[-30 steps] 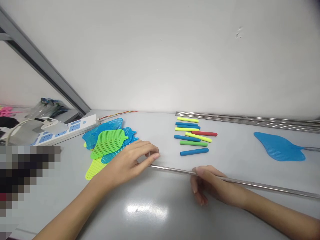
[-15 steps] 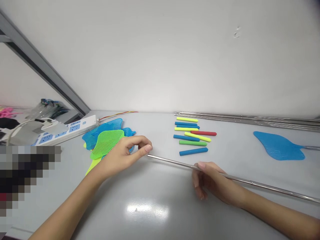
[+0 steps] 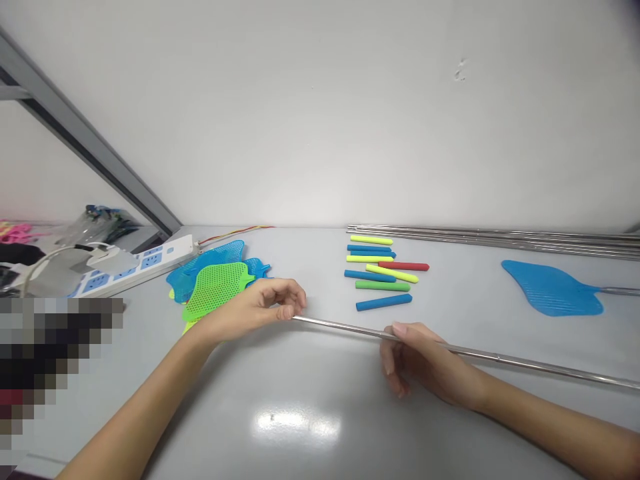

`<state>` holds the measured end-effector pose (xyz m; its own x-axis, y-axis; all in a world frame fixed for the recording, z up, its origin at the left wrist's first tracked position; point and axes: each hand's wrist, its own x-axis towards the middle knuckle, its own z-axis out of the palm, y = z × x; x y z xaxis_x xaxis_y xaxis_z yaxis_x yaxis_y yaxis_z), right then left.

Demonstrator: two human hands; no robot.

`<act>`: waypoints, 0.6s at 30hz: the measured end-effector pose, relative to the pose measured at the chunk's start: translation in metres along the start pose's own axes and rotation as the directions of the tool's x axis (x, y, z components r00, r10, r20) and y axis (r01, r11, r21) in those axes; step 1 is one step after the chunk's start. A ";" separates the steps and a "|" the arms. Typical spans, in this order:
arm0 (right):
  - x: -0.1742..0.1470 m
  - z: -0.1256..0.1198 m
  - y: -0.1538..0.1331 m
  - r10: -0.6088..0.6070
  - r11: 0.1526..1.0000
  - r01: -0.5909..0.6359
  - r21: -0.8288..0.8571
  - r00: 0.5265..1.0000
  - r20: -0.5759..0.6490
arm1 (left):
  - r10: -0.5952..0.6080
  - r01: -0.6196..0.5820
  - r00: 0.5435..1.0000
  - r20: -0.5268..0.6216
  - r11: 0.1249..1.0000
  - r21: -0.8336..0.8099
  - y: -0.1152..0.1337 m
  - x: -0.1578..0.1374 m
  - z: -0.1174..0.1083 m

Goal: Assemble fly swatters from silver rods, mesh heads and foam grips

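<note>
A thin telescopic metal rod slants from my left hand down to the right edge, above the grey table. My right hand grips it along its middle, thumb on top and fingers curled below. My left hand has its thumb and bent fingers at the rod's thin left end, which they partly cover. Beyond that hand lie perforated fly swatter heads: a green one on top of blue ones, with yellow showing beneath. Several coloured plastic sleeves, among them a green sleeve and a red sleeve, lie behind the rod.
A blue fly swatter head on a metal rod lies at the right. Along the wall rests a bundle of metal rods. A white power strip with plugs and a grey metal frame post stand at the left.
My left hand's thumb and fingers have closed in on the rod's thin end, which was just clear of them before. My right hand keeps its grip. The view has shifted slightly.
</note>
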<state>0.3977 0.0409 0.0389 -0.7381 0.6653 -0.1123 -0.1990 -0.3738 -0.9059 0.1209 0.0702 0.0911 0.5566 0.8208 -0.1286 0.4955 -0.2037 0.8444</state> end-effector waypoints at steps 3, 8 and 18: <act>0.001 0.000 0.001 -0.019 1.000 0.019 0.008 1.000 0.016 | 0.002 -0.003 0.998 0.067 1.000 0.005 -0.002 0.003 0.005; 0.000 0.001 0.005 -0.037 0.997 0.039 -0.066 0.999 0.032 | -0.029 0.028 0.996 0.079 1.000 0.012 -0.003 0.003 0.009; -0.001 0.004 0.002 -0.027 0.990 0.038 -0.135 0.996 0.082 | -0.091 0.103 0.986 0.139 0.991 -0.082 -0.006 0.005 0.011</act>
<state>0.3955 0.0367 0.0384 -0.7827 0.6201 -0.0540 -0.1384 -0.2579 -0.9562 0.1282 0.0698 0.0800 0.5964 0.7538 -0.2758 0.4940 -0.0739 0.8663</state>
